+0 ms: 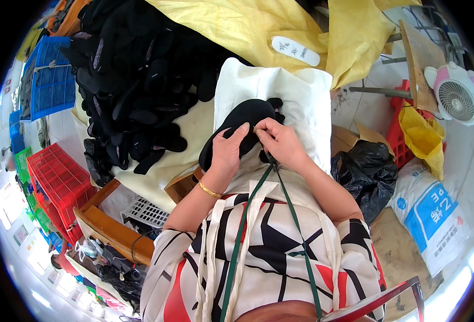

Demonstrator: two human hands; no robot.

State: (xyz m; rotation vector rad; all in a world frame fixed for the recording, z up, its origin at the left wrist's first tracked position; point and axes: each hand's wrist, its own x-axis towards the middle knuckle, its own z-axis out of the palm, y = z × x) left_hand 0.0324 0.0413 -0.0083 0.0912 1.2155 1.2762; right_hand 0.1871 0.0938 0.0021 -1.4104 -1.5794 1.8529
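A black slipper-shaped piece (249, 111) lies tilted over the white cloth (306, 91) in front of me. My left hand (228, 149) grips its near edge, thumb on top and fingers partly hidden beneath. Against the right side of the same piece, my right hand (281, 142) has its thumb and forefinger pinched together; what is between them is too small to make out. Just below that hand hangs a small dark tool (271, 159) on a green cord (290, 201). More black material (275, 103) shows behind the piece.
A large heap of black slippers (135, 70) fills the far left. Yellow sheeting (237, 24) with a white sole-shaped card (296, 51) lies beyond. Red (59, 185) and blue crates (51, 78) stand left; a black plastic bag (366, 174), white sack (427, 214) and fan (457, 99) are right.
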